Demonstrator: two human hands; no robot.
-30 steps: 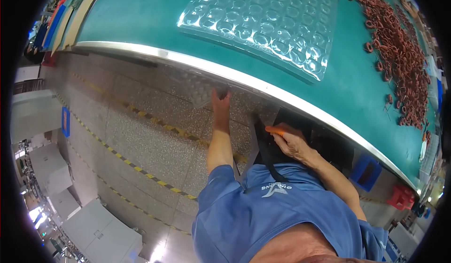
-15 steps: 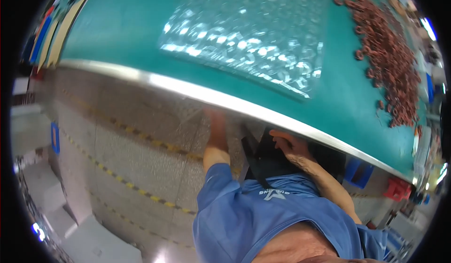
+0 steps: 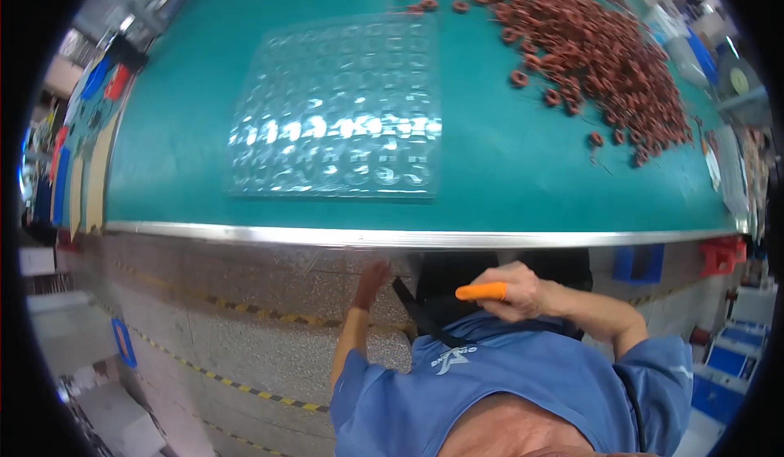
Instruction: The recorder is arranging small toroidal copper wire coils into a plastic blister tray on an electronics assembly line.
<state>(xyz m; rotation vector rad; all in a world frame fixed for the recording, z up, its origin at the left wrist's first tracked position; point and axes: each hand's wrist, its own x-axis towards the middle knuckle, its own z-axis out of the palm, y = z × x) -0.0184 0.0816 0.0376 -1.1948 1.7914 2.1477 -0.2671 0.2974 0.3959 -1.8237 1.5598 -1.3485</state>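
Observation:
My right hand is held in front of my body, off the table's front edge. One finger wears an orange finger cot and stretches to the left; the others look loosely bent, and nothing shows in them. My left hand hangs just below the table edge, dark and smeared, so its fingers cannot be read. Neither hand touches the clear plastic tray, which lies on the green table and has rows of round pockets. To its right is a big heap of small reddish-brown rings with thin wire leads.
A metal strip runs along the table's front edge. Several loose rings lie beyond the tray. A blue bin and a red bin stand under the right end. Yellow-black floor tape crosses the floor at left.
The view has turned and levelled, so the tray and heap sit differently in the picture. My right hand has lifted back toward my body, and its orange finger cot now shows.

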